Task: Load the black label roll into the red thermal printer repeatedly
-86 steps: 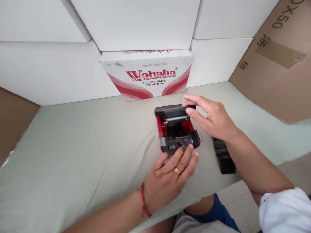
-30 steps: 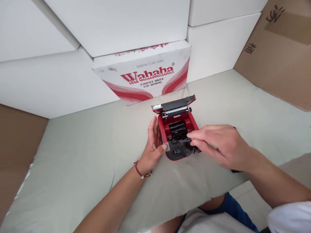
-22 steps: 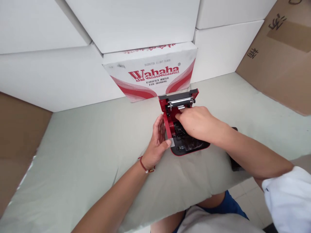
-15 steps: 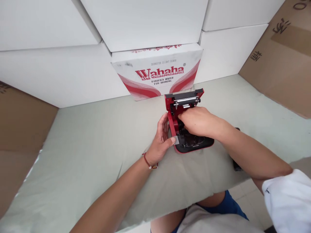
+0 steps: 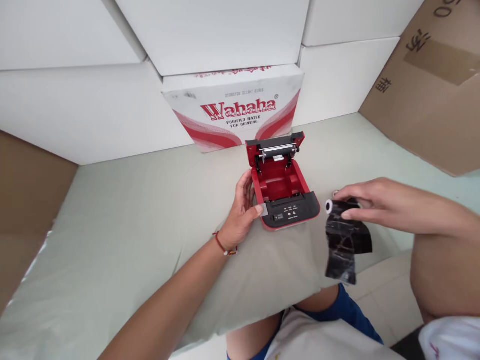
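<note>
On the cloth-covered table a small red and black label printer (image 5: 279, 182) stands with its lid raised, and its red inner bay holds nothing visible. My left hand (image 5: 244, 207) grips the printer's left side, thumb on the grey corner and fingers along the outer wall. To the right of the printer, my right hand (image 5: 362, 200) pinches a roll of glossy black film (image 5: 340, 240) with a white core end. The film's loose, creased length hangs down from the roll. Part of the roll is hidden behind my fingers.
Behind the printer is a white and red Wahaha water carton (image 5: 240, 112), with white boxes (image 5: 225, 35) stacked around it. Brown cardboard boxes stand at the right (image 5: 431, 100) and left (image 5: 33, 210). The table's front edge borders my legs.
My right hand has come out of the printer's bay and moved right with the black film roll, its tail now hanging free. My left hand stays on the printer.
</note>
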Demonstrator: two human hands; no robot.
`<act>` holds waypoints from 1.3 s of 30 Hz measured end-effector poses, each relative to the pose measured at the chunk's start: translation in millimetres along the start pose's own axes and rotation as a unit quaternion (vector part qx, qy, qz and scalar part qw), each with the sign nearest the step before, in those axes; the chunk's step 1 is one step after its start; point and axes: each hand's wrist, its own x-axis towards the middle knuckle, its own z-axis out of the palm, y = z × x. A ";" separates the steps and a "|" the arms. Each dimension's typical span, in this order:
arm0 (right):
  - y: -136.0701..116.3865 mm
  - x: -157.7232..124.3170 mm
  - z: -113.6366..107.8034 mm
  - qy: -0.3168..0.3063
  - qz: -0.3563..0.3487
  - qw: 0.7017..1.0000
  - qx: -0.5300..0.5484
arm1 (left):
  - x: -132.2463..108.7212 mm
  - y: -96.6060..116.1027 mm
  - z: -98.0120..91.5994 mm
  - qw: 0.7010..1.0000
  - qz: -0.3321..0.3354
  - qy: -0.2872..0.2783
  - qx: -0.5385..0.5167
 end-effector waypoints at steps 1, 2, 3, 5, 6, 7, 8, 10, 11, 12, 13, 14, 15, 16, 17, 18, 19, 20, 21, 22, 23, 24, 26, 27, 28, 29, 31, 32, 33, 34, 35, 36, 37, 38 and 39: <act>7.5 4.1 11.6 -0.034 0.007 0.999 0.005 | 0.1 0.4 -0.1 1.000 -0.002 0.000 0.000; 14.4 8.2 22.8 -0.055 0.016 0.998 0.007 | 0.2 0.8 -0.1 1.000 -0.002 0.000 0.001; 20.9 10.9 32.4 -0.065 0.029 0.997 0.010 | 0.3 1.2 -0.1 1.000 -0.002 0.001 0.002; 35.0 9.9 44.4 0.002 0.069 0.998 0.012 | 0.6 1.5 -0.2 1.000 -0.001 0.004 0.003; 43.1 6.1 46.6 0.049 0.094 0.994 0.006 | 0.8 1.5 -0.2 1.000 0.000 0.005 0.004; 52.1 0.5 46.9 0.091 0.121 0.988 -0.010 | 1.0 1.4 -0.3 1.000 0.001 0.005 0.004; 61.6 -5.7 46.0 0.121 0.147 0.981 -0.039 | 1.2 1.2 -0.3 1.000 0.001 0.006 0.005; 80.0 -16.6 44.0 0.134 0.177 0.968 -0.112 | 1.6 0.9 -0.4 1.000 0.000 0.007 0.005; 87.7 -19.6 43.9 0.124 0.179 0.966 -0.141 | 1.7 1.0 -0.4 1.000 -0.002 0.008 0.004; 93.8 -20.4 44.9 0.109 0.175 0.966 -0.158 | 1.9 1.1 -0.4 1.000 -0.003 0.009 0.003; 98.1 -19.0 46.8 0.094 0.170 0.967 -0.167 | 2.0 1.4 -0.3 1.000 -0.004 0.009 0.002; 100.7 -15.6 49.2 0.083 0.166 0.968 -0.172 | 2.2 1.8 -0.1 1.000 -0.004 0.009 0.001; 101.9 -10.9 51.6 0.073 0.163 0.968 -0.176 | 2.3 2.3 0.1 1.000 -0.003 0.009 0.000; 102.0 -5.5 53.4 0.063 0.162 0.968 -0.180 | 2.4 2.8 0.3 1.000 -0.003 0.010 -0.001; 101.3 -0.3 54.0 0.052 0.162 0.968 -0.183 | 2.5 3.2 0.5 1.000 -0.003 0.010 -0.001; 100.0 4.1 53.0 0.044 0.160 0.969 -0.186 | 2.5 3.6 0.8 1.000 -0.004 0.010 -0.002; 98.2 7.2 50.1 0.038 0.158 0.969 -0.188 | 2.6 3.8 1.0 1.000 -0.005 0.010 -0.002; 95.6 9.0 45.3 0.033 0.153 0.970 -0.188 | 2.6 4.0 1.1 1.000 -0.006 0.011 -0.002; 92.0 9.6 39.0 0.027 0.143 0.972 -0.185 | 2.5 4.0 1.3 1.000 -0.008 0.012 -0.001; 87.0 9.5 31.6 0.018 0.128 0.976 -0.176 | 2.5 4.0 1.3 1.000 -0.009 0.013 0.000; 80.4 9.2 24.1 0.008 0.108 0.981 -0.163 | 2.5 3.9 1.3 1.000 -0.009 0.015 0.001; 72.0 9.4 17.2 -0.004 0.085 0.985 -0.149 | 2.5 3.8 1.3 1.000 -0.009 0.016 0.001; 50.8 12.7 8.3 -0.027 0.041 0.990 -0.132 | 2.5 3.8 1.2 1.000 -0.010 0.016 -0.001; 39.2 16.2 7.2 -0.037 0.024 0.990 -0.132 | 2.5 3.9 1.2 1.000 -0.010 0.016 -0.002; 28.0 20.5 8.0 -0.044 0.011 0.989 -0.139 | 2.5 4.1 1.1 1.000 -0.011 0.015 -0.004; 17.9 25.0 10.2 -0.047 0.003 0.987 -0.152 | 2.5 4.4 1.0 1.000 -0.012 0.015 -0.005; 3.7 32.1 15.2 -0.049 -0.003 0.983 -0.178 | 2.5 4.8 0.7 1.000 -0.012 0.016 -0.007; 0.0 33.3 16.2 -0.047 -0.004 0.982 -0.183 | 2.5 4.9 0.5 1.000 -0.013 0.016 -0.007; -1.7 32.6 15.2 -0.044 -0.008 0.983 -0.177 | 2.5 4.9 0.1 1.000 -0.012 0.015 -0.008; -2.0 30.1 12.0 -0.037 -0.014 0.987 -0.158 | 2.5 4.6 -0.2 1.000 -0.011 0.015 -0.009; -1.7 26.3 6.9 -0.025 -0.022 0.991 -0.128 | 2.5 4.3 -0.7 1.000 -0.010 0.013 -0.009; -1.5 22.0 0.5 -0.006 -0.024 0.995 -0.096 | 2.5 3.7 -1.1 1.000 -0.008 0.010 -0.009; -2.2 18.1 -6.1 0.017 -0.019 0.998 -0.065 | 2.4 3.2 -1.5 1.000 -0.007 0.007 -0.009; -4.2 15.4 -11.9 0.039 -0.008 0.999 -0.037 | 2.3 2.6 -1.8 1.000 -0.005 0.006 -0.008; -7.7 14.6 -15.8 0.053 0.004 0.999 -0.012 | 2.2 2.1 -2.1 1.000 -0.003 0.005 -0.006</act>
